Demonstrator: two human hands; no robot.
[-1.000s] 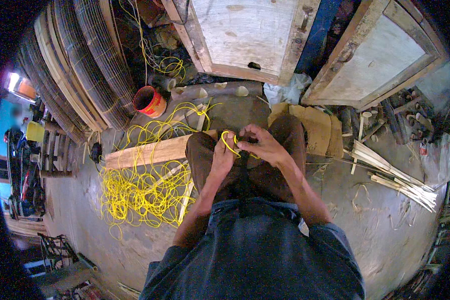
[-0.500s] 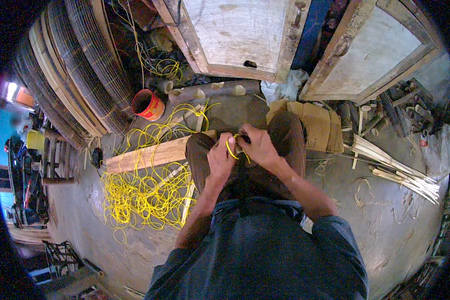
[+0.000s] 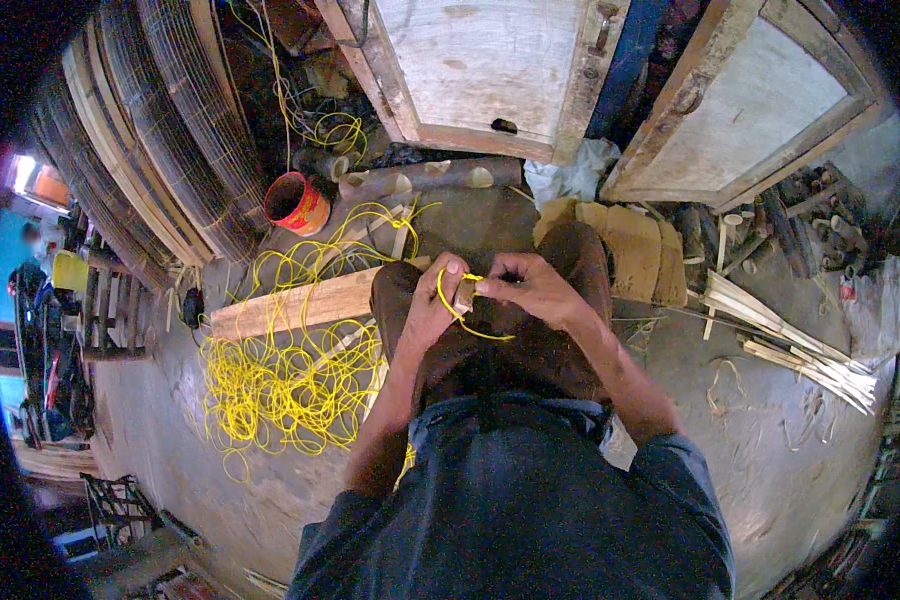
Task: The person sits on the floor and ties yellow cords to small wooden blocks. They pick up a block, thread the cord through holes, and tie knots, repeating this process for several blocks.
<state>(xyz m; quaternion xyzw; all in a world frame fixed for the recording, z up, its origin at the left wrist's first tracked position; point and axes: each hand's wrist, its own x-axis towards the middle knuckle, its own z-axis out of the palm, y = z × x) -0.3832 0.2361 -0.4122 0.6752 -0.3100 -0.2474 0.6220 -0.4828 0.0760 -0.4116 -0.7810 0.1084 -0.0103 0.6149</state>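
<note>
Yellow cord (image 3: 457,317) is near the centre of the frame, above the brown trousers, and it bends in a curve with one end pointing to the lower right. The left hand (image 3: 432,303) grasps this cord, and the right hand (image 3: 532,288) pinches it just beside, with thumb and fingers. At the left of the frame, a yellow tangle (image 3: 270,395) lies on the floor (image 3: 220,510), near a wooden plank (image 3: 300,304). A red bucket (image 3: 298,208) stands at the upper left.
</note>
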